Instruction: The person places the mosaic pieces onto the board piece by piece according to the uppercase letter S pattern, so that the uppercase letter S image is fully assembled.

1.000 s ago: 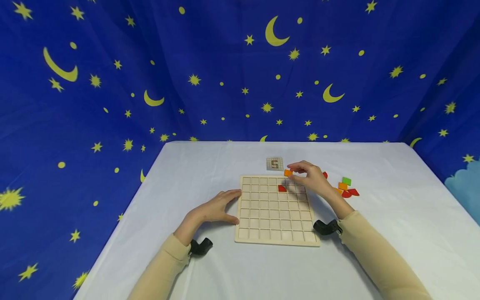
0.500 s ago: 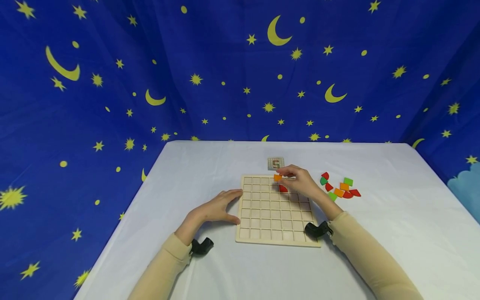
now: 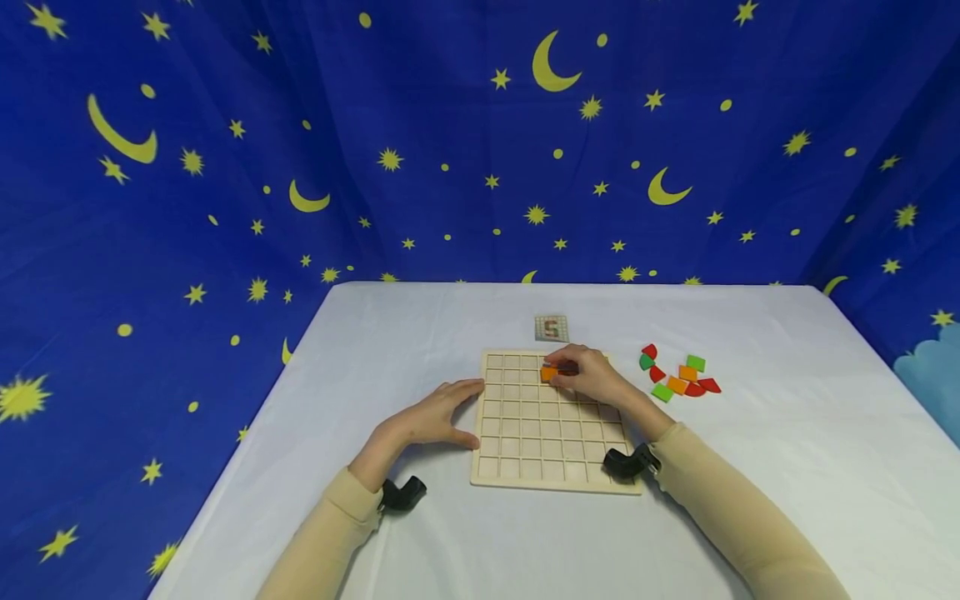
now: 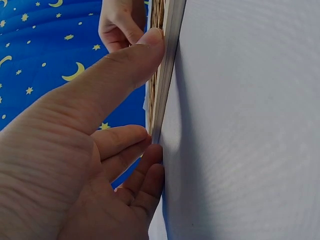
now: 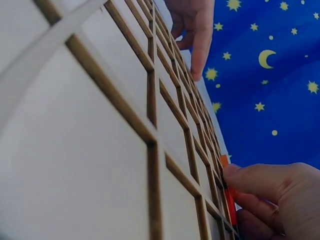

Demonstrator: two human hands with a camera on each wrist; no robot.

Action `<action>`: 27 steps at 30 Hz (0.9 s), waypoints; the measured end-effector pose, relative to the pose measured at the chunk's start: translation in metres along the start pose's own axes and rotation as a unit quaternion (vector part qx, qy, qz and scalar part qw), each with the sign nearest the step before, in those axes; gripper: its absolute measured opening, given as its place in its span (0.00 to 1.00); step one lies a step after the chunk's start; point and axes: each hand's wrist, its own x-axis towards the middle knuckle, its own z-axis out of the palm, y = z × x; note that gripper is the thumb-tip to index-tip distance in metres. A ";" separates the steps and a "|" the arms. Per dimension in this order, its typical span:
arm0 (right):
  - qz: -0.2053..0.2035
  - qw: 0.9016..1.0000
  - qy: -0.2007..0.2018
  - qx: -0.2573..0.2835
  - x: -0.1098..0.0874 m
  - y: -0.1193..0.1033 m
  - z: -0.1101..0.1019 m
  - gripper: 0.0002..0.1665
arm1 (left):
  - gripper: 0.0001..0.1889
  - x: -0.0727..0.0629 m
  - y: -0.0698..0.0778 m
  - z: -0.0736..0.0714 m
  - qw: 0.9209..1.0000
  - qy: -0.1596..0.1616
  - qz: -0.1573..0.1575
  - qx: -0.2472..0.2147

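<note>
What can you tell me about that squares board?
The board looks like pale wood, divided into little squares inside a rim. It lies flat on white cloth. The left hand touches its left edge; the right hand holds an orange piece at its far half, near a red piece.

White-covered table (image 3: 795, 417), gridded board (image 3: 539, 429), loose coloured tiles (image 3: 677, 385), apparently a card (image 3: 551, 328)

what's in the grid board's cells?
A red piece, beside an orange tile pinched by the right hand, seating unclear. That hand covers some of the wooden grid board; anything else there can't be seen.
</note>
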 end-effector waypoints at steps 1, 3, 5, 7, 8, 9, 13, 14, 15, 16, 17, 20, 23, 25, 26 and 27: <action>-0.002 1.000 -0.001 -0.003 0.000 0.000 0.000 0.20 | 0.50 0.000 0.000 0.000 1.000 0.000 0.001 -0.001; -0.008 1.000 -0.001 -0.010 0.000 0.001 0.001 0.21 | 0.50 0.000 0.000 0.000 1.000 0.001 0.000 -0.002; -0.012 1.000 0.001 -0.014 0.000 0.001 0.001 0.21 | 0.51 0.000 0.000 0.000 1.000 0.001 -0.001 0.000; -0.015 1.000 0.002 -0.015 0.000 0.001 0.002 0.21 | 0.51 0.000 0.000 0.000 1.000 0.001 0.000 0.001; -0.016 1.000 0.001 -0.015 -0.001 0.001 0.002 0.22 | 0.51 0.000 0.000 0.000 1.000 0.001 -0.001 0.001; -0.015 1.000 0.000 -0.015 -0.001 0.000 0.002 0.22 | 0.51 0.000 0.000 0.000 1.000 0.001 -0.001 0.001; -0.008 1.000 0.000 -0.013 -0.002 0.000 0.002 0.22 | 0.51 0.000 -0.001 0.000 1.000 0.001 0.001 0.001; -0.005 1.000 0.000 -0.013 -0.002 -0.001 0.002 0.22 | 0.51 0.001 0.000 0.000 1.000 0.001 0.001 0.001; -0.003 1.000 0.000 -0.013 -0.002 -0.001 0.002 0.22 | 0.51 0.001 0.000 0.000 1.000 0.001 0.001 0.001; 0.000 1.000 -0.001 -0.012 -0.002 -0.001 0.002 0.22 | 0.51 0.001 -0.001 0.000 1.000 0.001 0.001 0.002; 0.002 1.000 -0.002 -0.012 -0.001 -0.002 0.002 0.22 | 0.51 0.001 -0.001 0.000 1.000 0.000 0.001 0.003; 0.003 1.000 -0.001 -0.003 -0.001 -0.005 -0.002 0.22 | 0.51 0.001 -0.001 0.000 1.000 -0.001 0.001 0.003; 0.005 1.000 0.013 0.019 0.000 -0.011 -0.011 0.21 | 0.50 0.001 -0.001 0.000 1.000 -0.003 0.002 0.002; 0.002 0.999 0.027 0.030 0.000 -0.016 -0.020 0.21 | 0.50 0.001 -0.001 0.000 1.000 -0.004 0.002 0.000; -0.001 0.999 0.035 0.033 0.000 -0.018 -0.024 0.21 | 0.50 0.001 -0.001 0.000 1.000 -0.004 0.002 -0.001; -0.001 0.998 0.042 0.036 0.000 -0.019 -0.029 0.21 | 0.50 0.001 -0.001 0.000 1.000 -0.004 0.002 -0.001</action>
